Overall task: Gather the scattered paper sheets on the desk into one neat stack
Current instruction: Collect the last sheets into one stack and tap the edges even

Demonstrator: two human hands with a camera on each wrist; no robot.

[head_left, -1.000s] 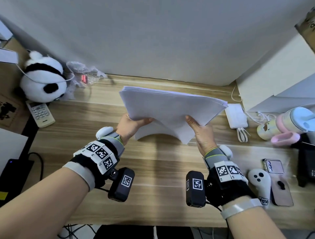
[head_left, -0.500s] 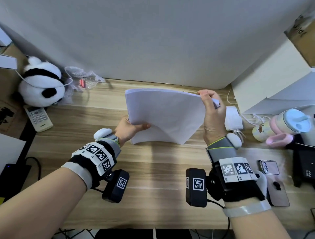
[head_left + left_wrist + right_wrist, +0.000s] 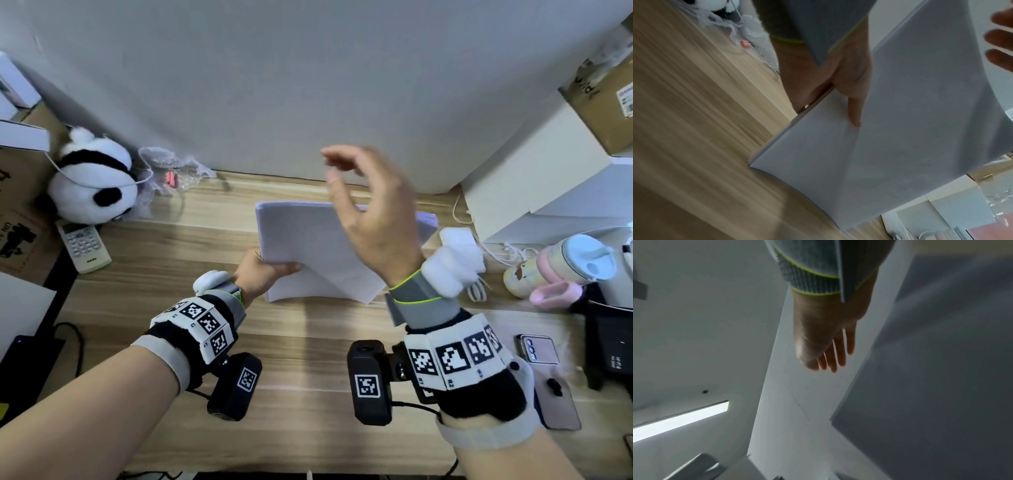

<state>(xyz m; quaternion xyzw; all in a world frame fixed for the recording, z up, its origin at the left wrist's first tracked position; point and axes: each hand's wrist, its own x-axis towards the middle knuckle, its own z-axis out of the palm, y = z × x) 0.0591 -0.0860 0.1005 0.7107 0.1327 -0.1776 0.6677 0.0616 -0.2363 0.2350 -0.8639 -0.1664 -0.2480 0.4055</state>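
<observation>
A stack of white paper sheets [image 3: 301, 240] stands on edge on the wooden desk [image 3: 301, 346], its lower edge bowed against the wood. My left hand [image 3: 260, 270] grips the stack's left edge, thumb on the near face; the left wrist view shows that thumb across the paper stack [image 3: 900, 129]. My right hand [image 3: 359, 205] hovers above the stack's top right, blurred, fingers loosely spread and holding nothing. In the right wrist view the right hand [image 3: 828, 350] shows straight fingers against the wall, with the paper stack [image 3: 941, 369] to the right of it.
A panda plush [image 3: 92, 185] and a remote [image 3: 84, 245] lie at the left, with crumpled plastic wrap [image 3: 171, 171] by the wall. A white charger [image 3: 459, 236], a pink and blue cup [image 3: 561, 267], phones [image 3: 537, 349] and white boxes [image 3: 548, 185] crowd the right.
My right hand has let go of the stack's right edge, climbed past its top corner and lifted off, open. The left hand has kept its grip and the stack now stands more upright.
</observation>
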